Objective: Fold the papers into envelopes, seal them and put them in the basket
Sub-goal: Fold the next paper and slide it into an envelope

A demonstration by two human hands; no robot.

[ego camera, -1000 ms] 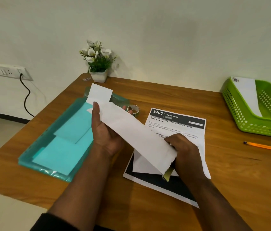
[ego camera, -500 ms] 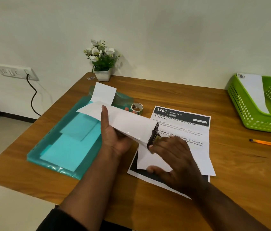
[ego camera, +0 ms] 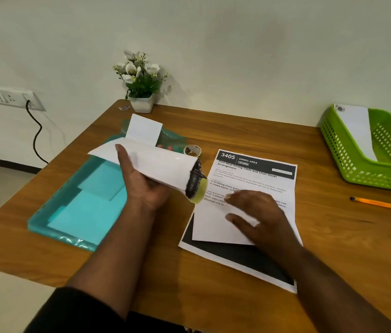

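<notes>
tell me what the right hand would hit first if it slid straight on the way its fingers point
Probably the taped end of the folded envelope held in the left hand. The right hand lies flat on a white sheet, fingers pointing left; depth is unclear, so it might pass underneath.

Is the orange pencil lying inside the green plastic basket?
No, the orange pencil lies on the wooden table, in front of the green plastic basket and apart from it.

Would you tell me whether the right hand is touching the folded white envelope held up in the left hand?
Apart: the head view shows printed sheet between right hand and envelope.
</notes>
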